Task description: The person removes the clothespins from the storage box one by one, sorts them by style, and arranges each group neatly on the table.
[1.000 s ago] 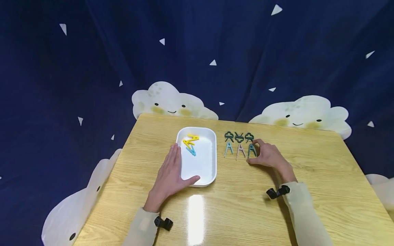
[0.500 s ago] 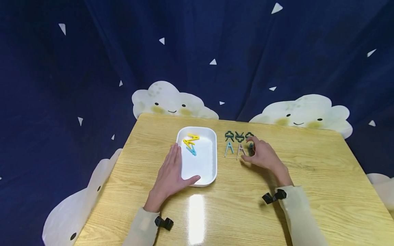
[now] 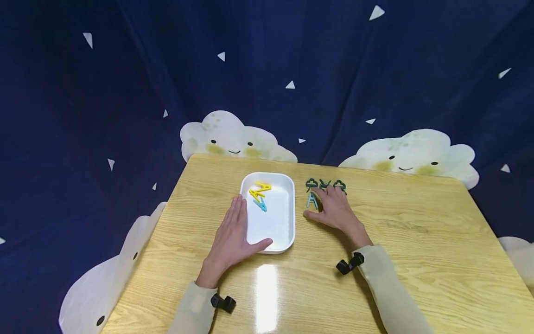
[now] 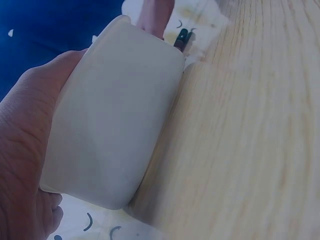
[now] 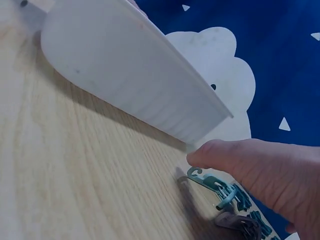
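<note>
My left hand [image 3: 229, 236] lies with straight fingers along the left wall of a white plastic tray [image 3: 290, 222], its thumb over the front rim. Inside the tray are two yellow clothespins [image 3: 263, 186] and a light blue clothespin [image 3: 261, 204]. Over on the right, my right hand [image 3: 335, 211] spreads thumb and fingers around another light blue clothespin [image 3: 312, 201] on the table, with gaps on both sides. The thumb tip is just above that clothespin in the right wrist view. A dull pinkish clothespin [image 5: 240, 222] sits beside it, hidden under my hand in the head view.
Three dark green clips [image 3: 311, 184] stand in a row behind the clothespins, partly covered by my right fingers. The wooden table [image 3: 417, 241] ends at a dark blue curtain [image 3: 267, 69] with cloud pictures. Both wrists carry small black cameras [image 3: 350, 263].
My right hand has moved left along the row, from the dark teal clothespin past the pink one to the light blue one. My left hand and the tray have stayed put.
</note>
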Demonstrator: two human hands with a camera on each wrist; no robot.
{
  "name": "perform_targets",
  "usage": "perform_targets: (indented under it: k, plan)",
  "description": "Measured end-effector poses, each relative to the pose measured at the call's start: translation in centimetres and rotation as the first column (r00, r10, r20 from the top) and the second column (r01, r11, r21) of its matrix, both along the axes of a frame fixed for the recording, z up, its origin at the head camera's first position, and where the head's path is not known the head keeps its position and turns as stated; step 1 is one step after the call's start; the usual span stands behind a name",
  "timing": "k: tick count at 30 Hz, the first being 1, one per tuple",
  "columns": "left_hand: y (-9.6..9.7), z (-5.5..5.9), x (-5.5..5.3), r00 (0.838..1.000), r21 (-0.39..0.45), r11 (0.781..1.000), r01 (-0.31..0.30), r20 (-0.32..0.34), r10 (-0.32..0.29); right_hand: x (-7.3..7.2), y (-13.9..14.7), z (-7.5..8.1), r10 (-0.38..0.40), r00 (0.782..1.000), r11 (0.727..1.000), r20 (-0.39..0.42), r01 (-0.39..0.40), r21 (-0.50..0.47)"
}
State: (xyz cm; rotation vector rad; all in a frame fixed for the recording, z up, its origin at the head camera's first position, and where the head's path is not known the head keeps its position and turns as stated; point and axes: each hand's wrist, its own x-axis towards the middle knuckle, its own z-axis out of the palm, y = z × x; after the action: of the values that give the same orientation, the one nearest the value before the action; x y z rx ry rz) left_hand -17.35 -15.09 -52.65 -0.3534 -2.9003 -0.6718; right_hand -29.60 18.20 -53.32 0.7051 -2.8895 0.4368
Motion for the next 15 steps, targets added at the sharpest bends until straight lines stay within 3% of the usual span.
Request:
perform_targets:
  k: [15]
  plan:
    - [0.02, 0.11, 0.12, 1.0, -0.001, 1.0, 0.004, -0.001, -0.004, -0.14, -0.18, -0.37, -0.01, 0.998, 1.0, 0.063, 0.011, -0.012]
